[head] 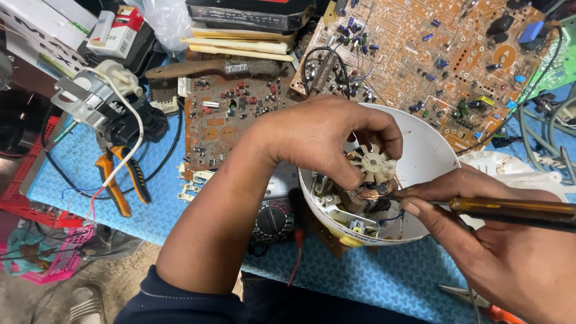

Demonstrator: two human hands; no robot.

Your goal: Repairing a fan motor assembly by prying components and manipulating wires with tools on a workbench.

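My left hand [324,141] reaches over a white round appliance housing [429,150] and pinches a small motor with a cream fan wheel [373,166] and copper windings [372,193]. My right hand [492,240] grips a screwdriver with an amber handle [516,210]; its tip points left at the motor's copper coil inside the housing. Small circuit parts and a blue wire lie in the bottom of the housing.
A brown circuit board [231,114] and a larger orange one [432,54] lie behind on the blue mat [372,282]. Orange-handled pliers [120,177], a multimeter dial [273,222], a white cover [510,171], boxes and cables surround the work spot.
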